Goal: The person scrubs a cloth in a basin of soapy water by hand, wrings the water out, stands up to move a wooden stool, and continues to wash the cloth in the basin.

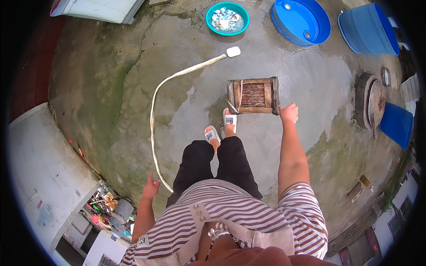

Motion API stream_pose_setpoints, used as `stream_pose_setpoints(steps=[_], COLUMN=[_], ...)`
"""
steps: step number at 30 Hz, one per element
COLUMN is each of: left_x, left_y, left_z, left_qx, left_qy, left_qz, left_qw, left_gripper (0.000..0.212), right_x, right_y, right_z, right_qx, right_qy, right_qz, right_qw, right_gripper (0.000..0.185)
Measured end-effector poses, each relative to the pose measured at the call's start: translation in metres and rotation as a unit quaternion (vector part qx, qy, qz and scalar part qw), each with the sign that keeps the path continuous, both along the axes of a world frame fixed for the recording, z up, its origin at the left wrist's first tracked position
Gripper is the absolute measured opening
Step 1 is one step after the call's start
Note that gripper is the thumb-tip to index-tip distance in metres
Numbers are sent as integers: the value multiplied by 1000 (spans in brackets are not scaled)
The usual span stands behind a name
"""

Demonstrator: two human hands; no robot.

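Note:
My right hand point(289, 113) grips the lower right corner of a small wooden stool point(253, 95), which has a slatted reddish-brown middle and a pale cord looped round its left part. The stool is in front of my feet. My left hand point(152, 187) hangs at my left side with a finger extended, holding nothing. Beside it a pale flat hose point(153, 123) curves over the wet concrete, its far end close to a small white block-like object point(233, 51). Farther off stands a teal basin point(208, 19) with wet cloth in it.
Two cut blue plastic drums point(301, 21) point(364, 30) stand at the upper right. At the right are a round lidded container point(367, 99) and a blue panel point(396, 124). A white tub point(100, 10) is at the upper left; a pale wall point(46, 173) and piled clutter point(109, 206) lie to the left.

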State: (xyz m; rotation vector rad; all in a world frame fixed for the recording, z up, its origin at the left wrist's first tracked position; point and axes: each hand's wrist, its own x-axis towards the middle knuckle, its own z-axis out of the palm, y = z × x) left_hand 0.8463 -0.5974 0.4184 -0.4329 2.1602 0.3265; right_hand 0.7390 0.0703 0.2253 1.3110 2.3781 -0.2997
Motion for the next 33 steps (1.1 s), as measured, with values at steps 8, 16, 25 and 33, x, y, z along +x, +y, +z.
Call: stream_pose_setpoints(steps=[8,16,25,33], left_x=[-81,-154,-261,-314], left_y=[76,130,151,158], left_z=[-31,-35,-52,-32], left_qx=[159,201,272,384], left_qy=[31,-18,-55,-186], left_qz=[48,-81,-150,-97], left_qw=[986,976,949,899], left_gripper=[66,73,62,62], right_x=[81,62,-64,-167], right_y=[-71,-107,-71,-61], right_z=[29,124,204,268], right_qx=[-367,-442,-391,-384], right_qy=[-36,-34,-210,-192], right_qz=[243,341,359,296], right_qw=[897,829,821,853], right_gripper=[27,18,18,26])
